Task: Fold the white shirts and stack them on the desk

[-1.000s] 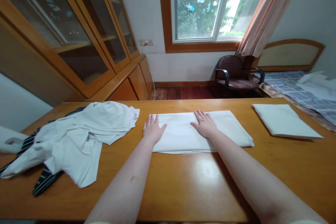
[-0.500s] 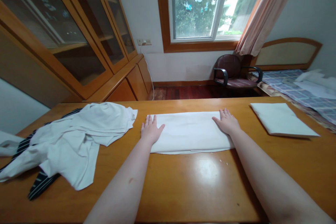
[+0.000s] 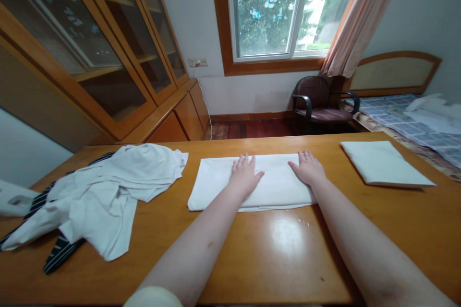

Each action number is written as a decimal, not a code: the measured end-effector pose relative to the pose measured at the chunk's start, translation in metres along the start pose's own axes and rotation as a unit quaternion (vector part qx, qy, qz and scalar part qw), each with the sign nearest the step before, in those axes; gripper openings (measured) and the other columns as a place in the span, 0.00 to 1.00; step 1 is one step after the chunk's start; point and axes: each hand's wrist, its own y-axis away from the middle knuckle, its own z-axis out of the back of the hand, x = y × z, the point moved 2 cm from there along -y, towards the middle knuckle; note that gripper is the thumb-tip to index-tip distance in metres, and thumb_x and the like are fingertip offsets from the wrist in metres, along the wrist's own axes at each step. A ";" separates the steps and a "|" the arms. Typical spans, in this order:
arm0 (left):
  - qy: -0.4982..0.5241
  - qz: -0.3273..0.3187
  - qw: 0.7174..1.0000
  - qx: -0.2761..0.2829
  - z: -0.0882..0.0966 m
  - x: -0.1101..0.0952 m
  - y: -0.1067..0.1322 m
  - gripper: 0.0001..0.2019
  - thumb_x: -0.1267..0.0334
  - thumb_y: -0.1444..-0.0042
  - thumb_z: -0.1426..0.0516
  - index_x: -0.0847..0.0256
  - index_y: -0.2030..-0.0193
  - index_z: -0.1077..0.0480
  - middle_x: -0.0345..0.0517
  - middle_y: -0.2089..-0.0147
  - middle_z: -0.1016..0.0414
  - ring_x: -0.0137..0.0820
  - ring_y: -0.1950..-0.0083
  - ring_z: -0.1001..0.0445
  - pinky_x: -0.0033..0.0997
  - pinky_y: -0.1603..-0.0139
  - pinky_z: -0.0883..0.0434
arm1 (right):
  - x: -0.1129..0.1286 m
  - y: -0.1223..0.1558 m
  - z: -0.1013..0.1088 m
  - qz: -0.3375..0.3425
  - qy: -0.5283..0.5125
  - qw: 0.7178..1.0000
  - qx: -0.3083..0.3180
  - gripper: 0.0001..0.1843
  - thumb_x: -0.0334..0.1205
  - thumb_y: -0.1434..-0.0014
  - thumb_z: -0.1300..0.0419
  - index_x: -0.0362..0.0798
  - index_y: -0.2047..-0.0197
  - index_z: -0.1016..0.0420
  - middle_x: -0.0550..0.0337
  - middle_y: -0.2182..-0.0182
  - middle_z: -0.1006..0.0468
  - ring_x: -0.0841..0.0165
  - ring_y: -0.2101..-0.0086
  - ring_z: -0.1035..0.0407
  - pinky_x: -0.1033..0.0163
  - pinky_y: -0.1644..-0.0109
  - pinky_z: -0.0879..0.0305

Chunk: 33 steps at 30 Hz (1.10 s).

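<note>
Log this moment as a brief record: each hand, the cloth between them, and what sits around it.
Left hand: palm down on the folded white cloth, fingers spread
Right hand: palm down at the cloth's right end
Cloth: flat, wider than deep, on the wooden table
Table, left: rumpled white garment over black striped fabric
Table, right: flat white folded item
Beyond table: armchair, window

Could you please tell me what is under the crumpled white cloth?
Striped cloth pokes out from under the crumpled white cloth, on the table; anything else there is covered.
</note>
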 end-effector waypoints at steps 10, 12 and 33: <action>0.014 -0.130 0.991 0.034 -0.046 -0.052 -0.036 0.32 0.43 0.39 0.61 0.52 0.31 0.53 0.46 0.28 0.61 0.38 0.28 0.62 0.47 0.32 0.62 | -0.002 -0.002 -0.004 0.000 -0.004 1.000 -0.006 0.46 0.66 0.41 0.64 0.38 0.32 0.54 0.44 0.33 0.55 0.58 0.35 0.61 0.53 0.35 0.61; 0.014 -0.099 0.995 0.030 -0.043 -0.031 -0.035 0.32 0.43 0.39 0.61 0.53 0.31 0.55 0.46 0.28 0.61 0.38 0.28 0.63 0.46 0.31 0.62 | -0.003 -0.002 -0.004 0.000 -0.005 1.000 -0.007 0.46 0.66 0.41 0.64 0.38 0.32 0.54 0.44 0.33 0.56 0.58 0.35 0.61 0.52 0.35 0.62; -0.062 0.133 0.989 -0.029 -0.018 0.149 0.018 0.38 0.42 0.41 0.59 0.67 0.31 0.53 0.60 0.29 0.60 0.45 0.29 0.61 0.48 0.33 0.54 | -0.003 -0.001 -0.003 0.005 -0.004 1.000 -0.007 0.45 0.65 0.41 0.63 0.38 0.32 0.53 0.45 0.33 0.55 0.59 0.35 0.60 0.54 0.35 0.61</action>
